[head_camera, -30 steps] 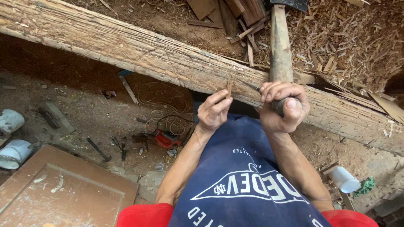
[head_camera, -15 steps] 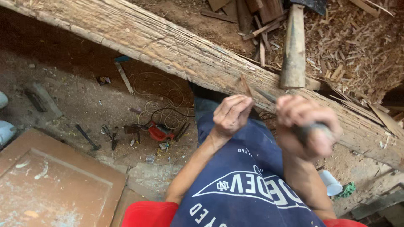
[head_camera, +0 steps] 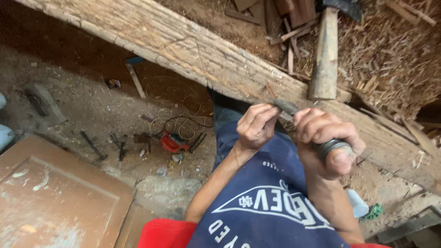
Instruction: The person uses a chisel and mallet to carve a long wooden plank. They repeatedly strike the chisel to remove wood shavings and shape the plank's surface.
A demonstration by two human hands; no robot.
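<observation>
Pretty rough workspace here — bare dirt floor (head_camera: 87, 105), dusty and grey, with bits of debris all over. A long rough-hewn timber beam (head_camera: 183, 43) runs diagonally across, left to right. Behind it there's a big heap of wood chips and shavings (head_camera: 390, 59), plus some offcut planks (head_camera: 285, 9) piled at the top. On the ground sits a small red power tool (head_camera: 173, 142) with its black cord looped beside it, and a few dark hand tools (head_camera: 94, 146) lie scattered near it. Bottom left is a brown panelled wooden door (head_camera: 55, 197) lying flat — scuffed and dusty. Light is soft daylight, no harsh shadows.
</observation>
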